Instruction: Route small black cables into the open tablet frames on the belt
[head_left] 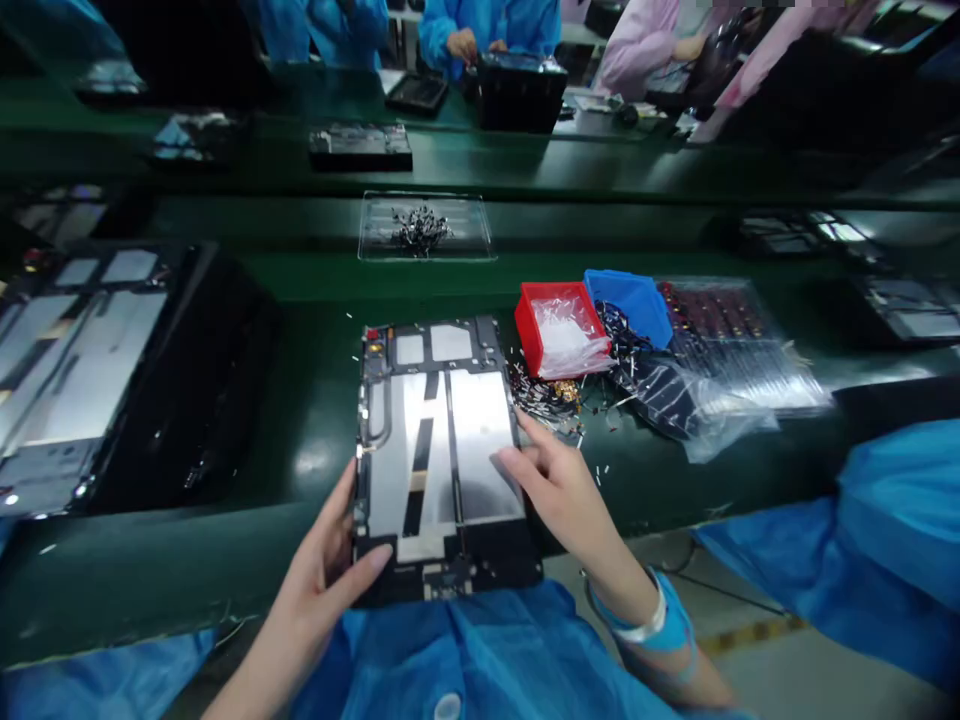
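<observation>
A tablet assembly point(480, 430) with silver battery panels in a black frame lies face up in front of me, at the bench's near edge. My left hand point(330, 570) grips its lower left side, thumb on top and fingers along the edge. On the right side my right hand point(551, 475) holds it the same way, thumb resting over the silver panel. Just right of the tablet lies a heap of small loose parts point(544, 400). Behind that heap stands a red bin point(531, 330) with a plastic bag of white pieces inside.
A blue bin point(637, 305), black cables, a plastic bag point(697, 415) and a clear tray of parts point(757, 345) are at right. A tall stack of tablet assemblies point(82, 360) stands left. Ahead is a clear tray point(469, 230) of small black parts. Co-workers sit opposite and beside me.
</observation>
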